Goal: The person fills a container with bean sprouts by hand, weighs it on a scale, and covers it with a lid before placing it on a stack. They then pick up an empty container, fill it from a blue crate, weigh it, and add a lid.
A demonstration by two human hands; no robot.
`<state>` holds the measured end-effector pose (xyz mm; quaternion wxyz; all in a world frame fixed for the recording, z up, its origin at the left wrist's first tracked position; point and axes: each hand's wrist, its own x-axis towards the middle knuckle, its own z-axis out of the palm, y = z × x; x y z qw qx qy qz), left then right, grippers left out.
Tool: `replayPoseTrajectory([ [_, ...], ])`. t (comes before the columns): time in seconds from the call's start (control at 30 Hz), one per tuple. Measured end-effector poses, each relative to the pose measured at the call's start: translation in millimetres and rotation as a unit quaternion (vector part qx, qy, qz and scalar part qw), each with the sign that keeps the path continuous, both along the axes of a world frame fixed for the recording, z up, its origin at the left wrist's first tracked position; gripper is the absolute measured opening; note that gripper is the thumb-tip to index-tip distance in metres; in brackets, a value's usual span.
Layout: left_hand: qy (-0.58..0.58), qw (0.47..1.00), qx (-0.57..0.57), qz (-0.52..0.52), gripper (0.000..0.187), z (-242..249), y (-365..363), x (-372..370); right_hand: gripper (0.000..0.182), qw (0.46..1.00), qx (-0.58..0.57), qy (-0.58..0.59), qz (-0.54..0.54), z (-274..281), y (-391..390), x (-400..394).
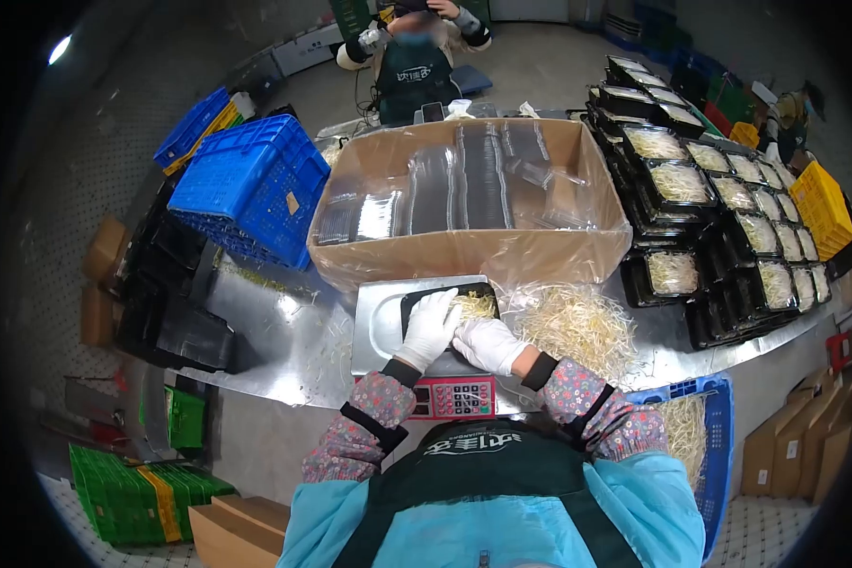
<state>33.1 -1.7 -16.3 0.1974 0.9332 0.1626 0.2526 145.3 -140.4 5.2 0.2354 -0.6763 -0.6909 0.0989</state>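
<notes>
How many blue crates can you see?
3, maybe more hidden: one big blue crate upside down left of the cardboard box, another behind it, one at the lower right holding sprouts.

Not much legible txt here. We see white lettering on the dark green apron (pixel 488 464) at bottom centre of frame, printed across the chest, looks like Korean script but upside down from our view and too blurred to read. Same kind of white print on the apron of the other person (pixel 413 74) at top centre, also too small to make out. The scale keypad (pixel 456 398), lower centre, has rows of btns w/ markings, none readable at this res. We spot a small tan label on the blue crate (pixel 256 185), upper left, no txt discernible. No nums or brands we can confirm.
</notes>
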Motion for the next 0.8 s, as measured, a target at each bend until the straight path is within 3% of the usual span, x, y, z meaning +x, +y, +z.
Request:
replayPoseTrajectory([
  [0.07, -0.024, 0.999, 0.026, -0.007, 0.040, 3.8, -0.2, 0.5, 0.026, 0.998, -0.044, -0.031, 0.028, 28.8, -7.8, 8.9],
  [0.17, -0.071, 0.997, 0.042, -0.002, 0.038, 25.6, -5.6, -6.0, 0.029, 0.983, -0.098, 0.088, 0.127, 71.3, -12.6, 43.2],
  [0.23, -0.123, 0.992, -0.007, 0.000, 0.037, 48.0, -10.6, -11.0, 0.027, 0.983, -0.017, 0.181, 0.036, 86.1, -5.6, 84.4],
  [0.3, -0.153, 0.986, -0.060, 0.031, 0.034, 77.7, -13.7, -20.7, 0.024, 0.973, 0.074, 0.188, -0.108, 91.4, 7.0, 137.7],
  [0.37, -0.170, 0.979, -0.080, 0.078, 0.032, 104.7, -15.0, -40.2, 0.028, 0.941, 0.211, 0.092, -0.247, 77.5, 18.8, 196.1],
  [0.4, -0.189, 0.970, -0.123, 0.086, 0.030, 99.5, -9.4, -50.0, 0.033, 0.917, 0.212, -0.010, -0.337, 66.6, 19.5, 222.5],
  [0.47, -0.236, 0.942, -0.214, 0.107, 0.028, 110.8, -11.6, -70.2, 0.035, 0.901, 0.106, -0.164, -0.386, 0.3, 22.6, 295.3],
  [0.53, -0.241, 0.929, -0.235, 0.155, 0.030, 102.1, -5.6, -94.5, 0.032, 0.915, -0.187, -0.016, -0.357, 5.5, 17.7, 310.2],
  [0.63, -0.256, 0.905, -0.263, 0.215, 0.030, 78.8, 4.8, -126.8, 0.026, 0.916, -0.088, -0.031, -0.390, 22.4, 10.3, 281.2],
  [0.73, -0.279, 0.877, -0.308, 0.241, 0.030, 92.3, -2.1, -146.7, 0.023, 0.922, 0.025, 0.018, -0.385, 8.8, 5.1, 291.2],
  [0.8, -0.269, 0.889, -0.274, 0.251, 0.036, 81.1, 12.4, -164.1, 0.019, 0.933, 0.174, 0.036, -0.314, 14.6, 3.2, 302.8],
])
